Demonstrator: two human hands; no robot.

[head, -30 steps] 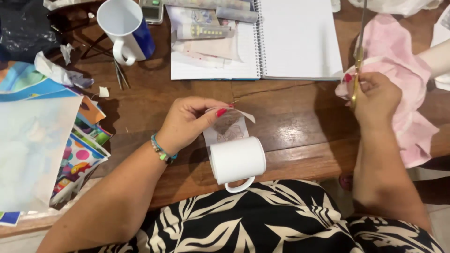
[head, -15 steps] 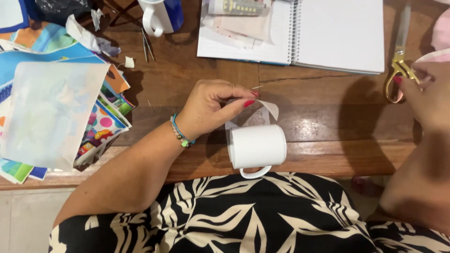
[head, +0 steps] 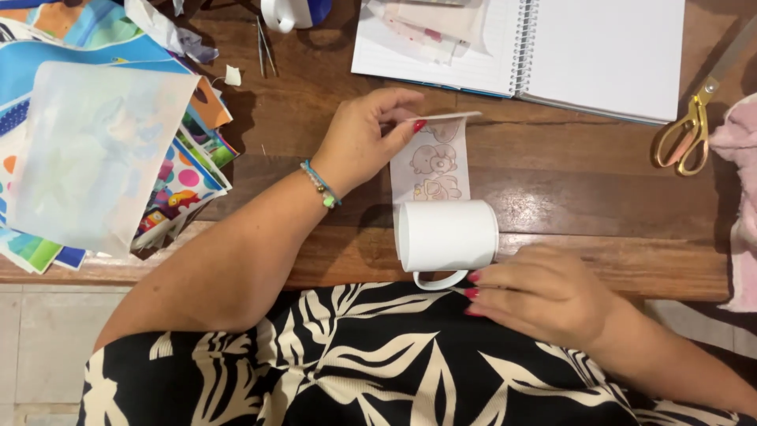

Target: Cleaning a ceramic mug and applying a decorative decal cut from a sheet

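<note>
White mug (head: 447, 235) on its side at frame ctr, btwn left hand (head: 367, 138) pinching printed strip (head: 432, 164) above & right hand (head: 544, 296) fingertips at handle, lower right.

White mug (head: 447, 235), pale cartoon-printed strip (head: 430, 167), gold-handled scissors (head: 684, 140), black leaf-patterned dress (head: 315, 371).

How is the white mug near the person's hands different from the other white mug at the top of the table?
The near mug lies on its side and shows whole; the far mug is cut off by the picture's top edge. The near mug rests on a printed strip pinched by the left hand, with the right hand beside its handle; nothing touches the far mug. Both are white.
</note>
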